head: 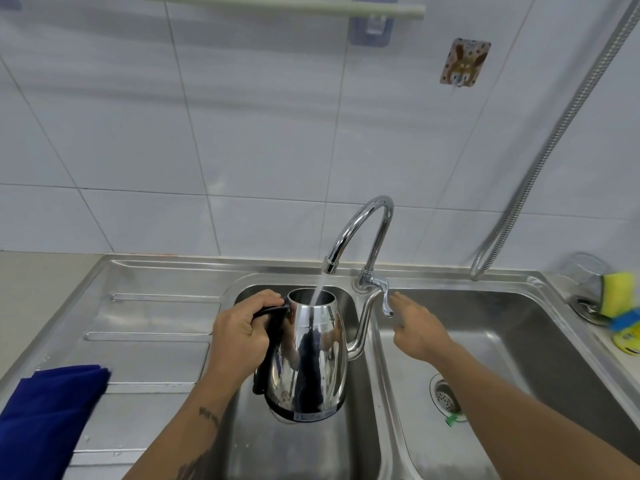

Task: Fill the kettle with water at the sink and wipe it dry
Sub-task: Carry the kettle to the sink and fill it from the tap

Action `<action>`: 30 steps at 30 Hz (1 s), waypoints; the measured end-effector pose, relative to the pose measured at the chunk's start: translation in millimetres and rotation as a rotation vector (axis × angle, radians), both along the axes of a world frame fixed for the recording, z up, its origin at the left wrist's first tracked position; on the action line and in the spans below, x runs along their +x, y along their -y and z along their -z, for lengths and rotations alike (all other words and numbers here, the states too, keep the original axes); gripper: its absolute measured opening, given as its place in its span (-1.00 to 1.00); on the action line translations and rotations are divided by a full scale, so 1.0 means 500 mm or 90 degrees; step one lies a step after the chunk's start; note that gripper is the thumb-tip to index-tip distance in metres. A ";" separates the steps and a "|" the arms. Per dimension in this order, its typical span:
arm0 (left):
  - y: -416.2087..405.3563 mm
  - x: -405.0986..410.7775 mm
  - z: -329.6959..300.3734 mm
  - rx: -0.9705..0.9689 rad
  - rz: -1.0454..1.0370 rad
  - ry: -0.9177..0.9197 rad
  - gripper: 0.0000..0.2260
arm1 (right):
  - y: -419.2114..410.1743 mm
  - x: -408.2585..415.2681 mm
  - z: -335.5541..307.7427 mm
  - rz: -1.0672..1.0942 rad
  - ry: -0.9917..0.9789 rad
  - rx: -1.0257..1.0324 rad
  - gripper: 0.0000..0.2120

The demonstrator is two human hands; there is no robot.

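A shiny steel gooseneck kettle (311, 355) with no lid on hangs over the left basin of the steel sink (381, 393). My left hand (242, 330) is shut on its black handle and holds it upright. Water runs from the chrome tap (360, 230) straight into the kettle's open top. My right hand (414, 329) hovers just right of the tap lever (384, 299), fingers apart, holding nothing. A folded blue cloth (52, 420) lies on the drainboard at the lower left.
The right basin has a drain strainer (446, 398). A yellow sponge (618, 296) and a glass jar stand at the sink's far right corner. A metal hose (554, 140) hangs down the tiled wall. A towel rail runs along the top.
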State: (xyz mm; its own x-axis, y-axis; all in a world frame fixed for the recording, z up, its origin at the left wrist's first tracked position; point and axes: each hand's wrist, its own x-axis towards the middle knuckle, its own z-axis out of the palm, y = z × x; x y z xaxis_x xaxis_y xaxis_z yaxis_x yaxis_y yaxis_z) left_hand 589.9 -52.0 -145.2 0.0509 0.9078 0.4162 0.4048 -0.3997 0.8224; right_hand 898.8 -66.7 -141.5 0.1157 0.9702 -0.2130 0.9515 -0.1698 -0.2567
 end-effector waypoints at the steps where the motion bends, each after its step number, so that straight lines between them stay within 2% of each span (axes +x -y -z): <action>1: -0.002 0.001 -0.001 0.001 0.000 -0.002 -0.52 | -0.001 0.000 -0.001 -0.005 0.000 0.006 -0.41; 11: -0.017 0.001 0.002 0.005 0.003 -0.019 -0.48 | -0.030 0.018 0.024 -0.071 0.080 0.014 -0.33; 16: -0.021 0.003 0.012 -0.003 0.008 -0.028 -0.54 | -0.052 0.030 0.041 -0.123 0.136 0.005 -0.29; 23: -0.032 0.010 0.022 -0.008 0.011 -0.032 -0.57 | -0.077 0.029 0.065 -0.151 0.206 0.017 -0.33; 27: -0.043 0.012 0.027 -0.004 0.009 -0.031 -0.57 | -0.094 0.029 0.077 -0.170 0.222 0.047 -0.30; 30: -0.051 0.010 0.035 -0.003 0.007 -0.034 -0.57 | -0.105 0.034 0.081 -0.182 0.221 0.059 -0.35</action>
State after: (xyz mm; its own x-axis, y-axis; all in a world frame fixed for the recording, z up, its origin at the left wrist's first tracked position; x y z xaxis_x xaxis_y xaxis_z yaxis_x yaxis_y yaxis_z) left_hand 594.8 -26.6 -162.5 0.0827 0.9089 0.4088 0.4444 -0.4008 0.8012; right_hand 915.8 -14.4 -182.2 -0.1100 0.9868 -0.1192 0.9891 0.1205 0.0843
